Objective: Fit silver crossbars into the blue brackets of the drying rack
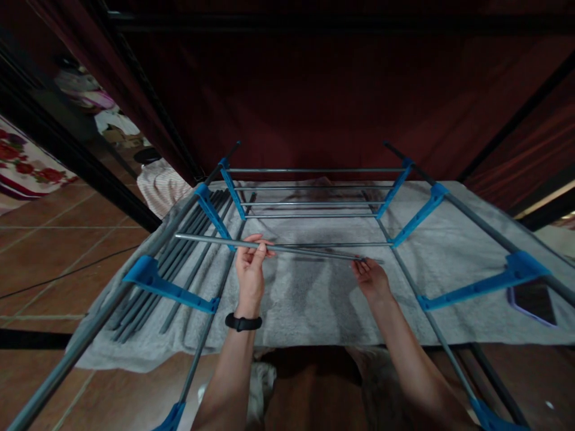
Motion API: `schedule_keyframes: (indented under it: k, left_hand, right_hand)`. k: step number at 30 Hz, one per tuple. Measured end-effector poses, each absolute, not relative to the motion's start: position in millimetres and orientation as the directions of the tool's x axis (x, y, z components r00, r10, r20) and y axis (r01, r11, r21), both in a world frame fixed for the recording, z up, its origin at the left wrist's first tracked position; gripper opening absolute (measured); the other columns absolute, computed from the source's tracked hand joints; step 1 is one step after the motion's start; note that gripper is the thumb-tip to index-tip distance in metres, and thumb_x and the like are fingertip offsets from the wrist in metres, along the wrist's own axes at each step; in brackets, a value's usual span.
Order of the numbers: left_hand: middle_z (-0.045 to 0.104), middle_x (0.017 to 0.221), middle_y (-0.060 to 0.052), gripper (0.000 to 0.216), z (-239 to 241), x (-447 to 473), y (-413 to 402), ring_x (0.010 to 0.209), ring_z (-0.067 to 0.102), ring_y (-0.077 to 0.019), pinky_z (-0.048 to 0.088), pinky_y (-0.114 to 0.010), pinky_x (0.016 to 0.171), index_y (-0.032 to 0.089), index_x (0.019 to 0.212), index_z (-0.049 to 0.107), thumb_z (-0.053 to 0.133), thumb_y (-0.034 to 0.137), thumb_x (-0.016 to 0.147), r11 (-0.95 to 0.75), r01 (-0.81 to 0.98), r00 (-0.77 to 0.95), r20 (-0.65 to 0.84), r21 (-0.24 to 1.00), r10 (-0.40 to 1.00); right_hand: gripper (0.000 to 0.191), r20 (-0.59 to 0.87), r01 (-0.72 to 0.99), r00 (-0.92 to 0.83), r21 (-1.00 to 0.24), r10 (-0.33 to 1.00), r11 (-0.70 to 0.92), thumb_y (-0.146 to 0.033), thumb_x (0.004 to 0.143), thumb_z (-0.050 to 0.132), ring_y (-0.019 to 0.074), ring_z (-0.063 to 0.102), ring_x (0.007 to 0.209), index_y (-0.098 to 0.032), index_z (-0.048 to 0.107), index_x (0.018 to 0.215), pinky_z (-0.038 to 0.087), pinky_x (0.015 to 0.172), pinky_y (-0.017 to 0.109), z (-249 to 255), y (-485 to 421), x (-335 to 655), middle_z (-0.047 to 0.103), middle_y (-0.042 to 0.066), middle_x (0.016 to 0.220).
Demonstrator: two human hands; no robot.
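Note:
A thin grey metal rod (309, 252) spans my two hands, tilted slightly down to the right. My left hand (250, 269), with a black band on its wrist, pinches it left of its middle. Near its right end, the fingers of my right hand (372, 280) close on the same rod. Around my hands stands a rack frame of grey side tubes (483, 227) with blue plastic brackets (173, 287). Several crossbars (314, 204) join the far brackets. One more crossbar (332, 244) lies just behind the held rod, reaching the right middle bracket (417, 221); its left end is partly hidden.
Several loose grey rods (166, 272) lie at the left on a grey cloth-covered surface (305, 311). A phone (533, 302) rests at the right, beneath a bracket. Dark red curtains (305, 96) hang behind. Tiled floor (40, 257) and a thin cable (67, 272) show at left.

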State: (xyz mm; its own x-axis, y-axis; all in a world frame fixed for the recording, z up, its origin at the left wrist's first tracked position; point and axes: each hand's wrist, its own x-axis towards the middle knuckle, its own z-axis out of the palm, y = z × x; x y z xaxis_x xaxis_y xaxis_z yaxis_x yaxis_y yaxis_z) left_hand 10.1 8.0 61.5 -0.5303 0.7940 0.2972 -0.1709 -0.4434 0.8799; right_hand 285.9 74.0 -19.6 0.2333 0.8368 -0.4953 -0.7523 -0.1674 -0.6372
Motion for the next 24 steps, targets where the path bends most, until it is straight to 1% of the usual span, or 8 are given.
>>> schedule_keyframes:
  k: [5,10,13,17,21,24]
  left_hand:
    - [0.068,0.089,-0.004,0.037,70,15,4,0.071,0.064,-0.0145,0.049,-0.027,0.069,0.021,0.111,0.062,0.072,0.036,0.079,-0.474,-0.074,-0.534,0.366,0.877,0.762]
    - [0.067,0.088,-0.004,0.035,71,12,4,0.069,0.064,-0.0146,0.050,-0.028,0.067,0.021,0.112,0.061,0.070,0.034,0.081,-0.526,-0.053,-0.519,0.427,0.849,0.741]
    - [0.068,0.087,-0.004,0.034,73,9,3,0.070,0.063,-0.0146,0.050,-0.028,0.068,0.021,0.113,0.060,0.069,0.032,0.082,-0.546,-0.045,-0.511,0.450,0.837,0.732]
    - [0.067,0.086,-0.004,0.033,80,6,0,0.066,0.060,-0.0127,0.049,-0.027,0.066,0.020,0.113,0.061,0.069,0.031,0.083,-0.571,-0.036,-0.526,0.471,0.820,0.708]
    - [0.067,0.085,-0.003,0.037,84,3,-1,0.065,0.059,-0.0122,0.049,-0.026,0.065,0.020,0.115,0.060,0.070,0.033,0.081,-0.574,-0.033,-0.561,0.460,0.818,0.688]
    - [0.067,0.087,-0.003,0.042,82,3,1,0.066,0.060,-0.0118,0.050,-0.027,0.068,0.022,0.118,0.058,0.071,0.035,0.080,-0.542,-0.040,-0.565,0.428,0.840,0.705]
  right_hand:
    - [0.020,-0.539,-0.776,0.311,-0.620,0.783,-0.118,-0.004,0.082,0.051,0.0085,0.066,0.060,-0.019,0.057,0.071,0.061,0.066,0.023,-22,78,288,0.065,-0.003,0.062]
    - [0.016,-0.470,-0.748,0.283,-0.653,0.836,-0.114,-0.007,0.075,0.063,0.0093,0.065,0.057,-0.020,0.055,0.070,0.060,0.066,0.023,-25,81,289,0.065,-0.004,0.060]
    - [0.017,-0.458,-0.749,0.273,-0.653,0.846,-0.113,-0.007,0.073,0.063,0.0103,0.066,0.058,-0.021,0.053,0.073,0.061,0.067,0.026,-27,83,289,0.064,-0.005,0.060]
    - [0.026,-0.485,-0.742,0.334,-0.664,0.808,-0.092,-0.003,0.069,0.061,0.0097,0.065,0.058,-0.024,0.047,0.076,0.061,0.065,0.027,-26,86,290,0.063,-0.010,0.061]
    - [0.030,-0.433,-0.722,0.317,-0.687,0.844,-0.082,-0.002,0.067,0.065,0.0090,0.065,0.057,-0.023,0.046,0.077,0.061,0.065,0.026,-26,85,290,0.064,-0.009,0.064]
    - [0.030,-0.424,-0.721,0.305,-0.688,0.853,-0.084,-0.003,0.067,0.067,0.0093,0.064,0.055,-0.023,0.046,0.076,0.062,0.066,0.027,-28,83,288,0.062,-0.009,0.061]
